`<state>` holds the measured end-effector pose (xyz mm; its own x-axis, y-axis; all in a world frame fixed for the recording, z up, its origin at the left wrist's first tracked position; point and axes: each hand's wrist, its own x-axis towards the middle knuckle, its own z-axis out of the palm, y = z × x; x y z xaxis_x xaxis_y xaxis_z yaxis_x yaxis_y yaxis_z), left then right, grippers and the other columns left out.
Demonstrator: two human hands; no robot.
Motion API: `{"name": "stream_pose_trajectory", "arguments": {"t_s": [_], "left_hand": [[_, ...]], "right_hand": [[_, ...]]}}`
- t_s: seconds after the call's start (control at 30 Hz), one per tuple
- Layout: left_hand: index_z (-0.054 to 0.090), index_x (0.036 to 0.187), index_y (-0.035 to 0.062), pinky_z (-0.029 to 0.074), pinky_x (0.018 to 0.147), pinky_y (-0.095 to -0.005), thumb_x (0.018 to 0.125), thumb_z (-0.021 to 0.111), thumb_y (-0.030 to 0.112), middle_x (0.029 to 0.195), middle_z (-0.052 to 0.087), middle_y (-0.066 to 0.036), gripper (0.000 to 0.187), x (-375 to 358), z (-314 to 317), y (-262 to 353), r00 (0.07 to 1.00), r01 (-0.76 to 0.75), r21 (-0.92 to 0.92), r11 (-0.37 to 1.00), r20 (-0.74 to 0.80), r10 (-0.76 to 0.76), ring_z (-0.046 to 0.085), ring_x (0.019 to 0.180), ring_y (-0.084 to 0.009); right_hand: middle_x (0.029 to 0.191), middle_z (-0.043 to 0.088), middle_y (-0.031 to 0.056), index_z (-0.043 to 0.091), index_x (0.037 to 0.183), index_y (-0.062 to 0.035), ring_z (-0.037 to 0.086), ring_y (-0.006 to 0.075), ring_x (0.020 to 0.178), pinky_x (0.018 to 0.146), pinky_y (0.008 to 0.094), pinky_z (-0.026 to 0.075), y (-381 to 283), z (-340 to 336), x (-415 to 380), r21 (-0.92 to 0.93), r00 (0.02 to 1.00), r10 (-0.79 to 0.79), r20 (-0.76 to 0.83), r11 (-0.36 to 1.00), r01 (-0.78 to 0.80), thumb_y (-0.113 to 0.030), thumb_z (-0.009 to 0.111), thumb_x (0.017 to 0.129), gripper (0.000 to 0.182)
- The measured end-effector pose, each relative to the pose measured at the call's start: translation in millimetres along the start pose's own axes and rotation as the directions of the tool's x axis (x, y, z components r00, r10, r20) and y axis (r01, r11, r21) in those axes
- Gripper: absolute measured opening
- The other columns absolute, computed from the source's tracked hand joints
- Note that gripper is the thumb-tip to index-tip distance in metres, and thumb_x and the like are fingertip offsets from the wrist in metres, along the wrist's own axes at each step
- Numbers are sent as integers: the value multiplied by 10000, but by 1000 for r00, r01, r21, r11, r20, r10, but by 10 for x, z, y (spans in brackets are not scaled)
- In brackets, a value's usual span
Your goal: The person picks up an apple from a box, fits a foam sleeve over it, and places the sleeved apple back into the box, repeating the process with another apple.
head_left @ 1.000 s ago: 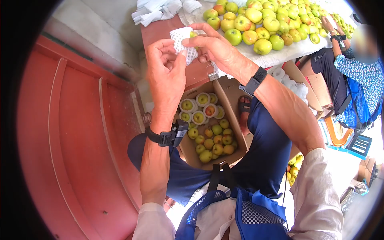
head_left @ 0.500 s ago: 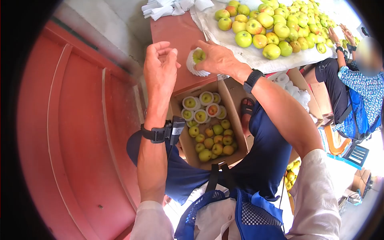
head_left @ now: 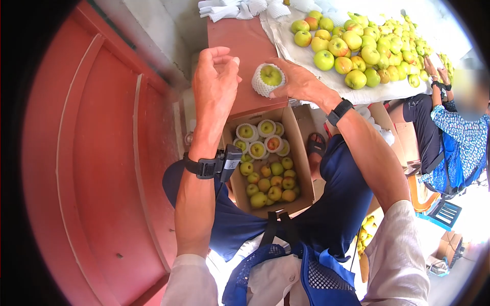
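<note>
My right hand point(head_left: 301, 81) grips a green apple point(head_left: 271, 75) wrapped in a white foam net point(head_left: 261, 84), over the red tabletop point(head_left: 239, 41). The thumb and fingers hold the wrapped apple from its right side. Just left of it, my left hand point(head_left: 218, 76) is raised with loosely bent fingers, thumb apart, and nothing visible in it. Below both hands stands a cardboard box point(head_left: 302, 153). Several apples in foam nets point(head_left: 258, 149) lie in its far part, and bare apples point(head_left: 274, 193) fill the nearer part.
A large pile of apples point(head_left: 375, 48) covers the white cloth point(head_left: 326, 84) at the right. Foam nets point(head_left: 240, 7) lie at the table's far edge. A co-worker point(head_left: 457, 117) sits at the right, hands by the pile. A red door point(head_left: 102, 153) borders the left side.
My right hand has turned the wrapped apple so its top shows more. The view has shifted, moving the table right and down. My left hand stays raised beside the apple.
</note>
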<state>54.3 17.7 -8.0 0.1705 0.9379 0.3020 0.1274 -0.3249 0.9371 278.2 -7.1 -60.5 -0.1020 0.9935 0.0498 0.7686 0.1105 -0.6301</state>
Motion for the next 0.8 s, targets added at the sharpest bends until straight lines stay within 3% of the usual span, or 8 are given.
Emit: {"name": "stream_pose_trajectory", "arguments": {"t_s": [0.27,0.33,0.37,0.47,0.5,0.63,0.73,0.8], "left_hand": [[640,1202,-6,522,729,-298,964,642,111,1096,681,-105,265,14,29,-84,995,65,92,994,63,-71,669,741,-122],[673,1181,15,536,745,-302,970,618,98,1101,708,-108,233,24,66,-242,981,57,266,962,163,-103,687,748,-126],[676,1191,14,547,835,-344,965,610,87,1134,724,-137,246,37,93,-360,981,-43,351,935,190,-26,720,877,-199],[668,1210,7,524,939,-393,955,615,89,1173,715,-166,273,36,195,-529,966,-156,462,873,258,36,699,1053,-291],[657,1244,7,490,1008,-418,938,622,83,1221,700,-185,318,32,240,-551,968,-106,482,870,249,-20,646,1182,-346],[644,1284,11,495,1000,-416,930,630,83,1248,690,-187,362,85,365,-738,965,-115,525,843,262,-31,654,1173,-343],[656,1299,81,509,957,-467,933,620,149,1206,702,-174,374,101,391,-825,970,-96,493,865,241,-29,653,1142,-374],[627,1327,19,502,986,-397,924,624,67,1214,716,-172,405,111,400,-832,967,-41,451,892,243,-79,675,1144,-310]], "right_hand": [[1367,583,199,483,1471,-140,578,391,1261,1045,445,486,5,90,30,-95,998,-28,-47,995,24,-291,856,751,825],[1370,570,189,479,1475,-151,582,396,1250,1037,447,494,-75,112,21,-117,999,-21,-38,993,17,-306,855,749,832],[1374,554,186,472,1480,-161,585,401,1241,1030,450,501,-104,125,23,-148,999,-11,-31,989,6,-316,852,748,840],[1401,529,174,456,1495,-171,589,391,1245,1014,452,517,-120,139,18,-179,1000,5,-27,984,-10,-340,849,751,858],[1425,519,165,446,1505,-172,590,376,1258,1005,451,526,-113,130,21,-181,1000,8,-25,983,-12,-354,848,755,869],[1429,516,172,445,1506,-171,586,382,1261,1013,450,523,-91,125,17,-168,999,28,-18,985,-30,-353,850,757,872],[1451,503,185,431,1517,-153,575,386,1279,1026,454,516,-22,168,31,-137,1000,7,-30,990,-11,-347,857,748,900],[1465,498,197,416,1526,-127,560,391,1301,1047,454,501,78,214,67,-94,999,-23,-41,995,19,-341,864,741,929]]}}
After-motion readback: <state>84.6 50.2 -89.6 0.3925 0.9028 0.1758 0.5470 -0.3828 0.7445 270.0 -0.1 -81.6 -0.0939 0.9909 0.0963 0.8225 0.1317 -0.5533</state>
